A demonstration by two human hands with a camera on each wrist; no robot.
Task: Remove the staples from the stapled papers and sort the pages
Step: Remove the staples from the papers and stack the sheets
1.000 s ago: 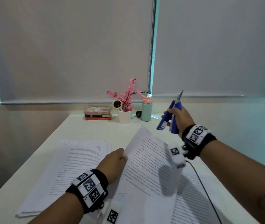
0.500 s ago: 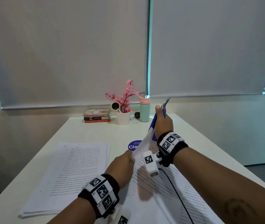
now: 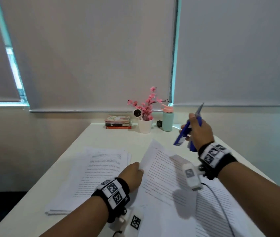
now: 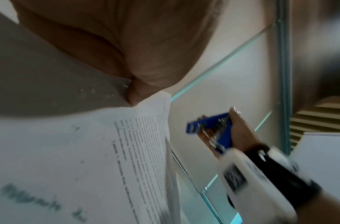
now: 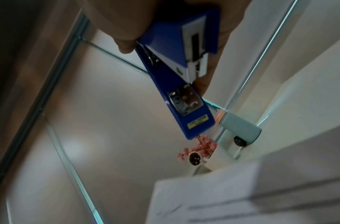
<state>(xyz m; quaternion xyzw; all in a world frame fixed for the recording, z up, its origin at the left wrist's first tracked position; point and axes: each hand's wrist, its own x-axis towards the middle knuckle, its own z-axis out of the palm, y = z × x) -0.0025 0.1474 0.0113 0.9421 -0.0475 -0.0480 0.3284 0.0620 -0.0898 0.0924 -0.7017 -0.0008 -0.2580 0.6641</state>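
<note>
My left hand [image 3: 133, 174] pinches the left edge of a printed page [image 3: 161, 170], lifting that edge off the sheets beneath; the left wrist view shows the pinch on the paper [image 4: 138, 136] close up. My right hand [image 3: 198, 130] is raised above the table's right side and grips a blue stapler [image 3: 182, 135], hinged open, with its metal remover tip pointing up. The stapler's [image 5: 176, 84] base and silver anvil fill the right wrist view. A flat stack of printed pages [image 3: 94, 175] lies to the left of my left hand.
At the table's far edge stand a small pile of books [image 3: 118, 122], a white pot with pink flowers [image 3: 145, 120], a small round clock [image 3: 137, 113] and a teal bottle [image 3: 168, 119]. A black cable [image 3: 221, 206] runs over the papers at right. Blinds cover the windows behind.
My right hand with the stapler went to the page's top corner, then swung back out to the right and up. The left hand has kept hold of the page edge.
</note>
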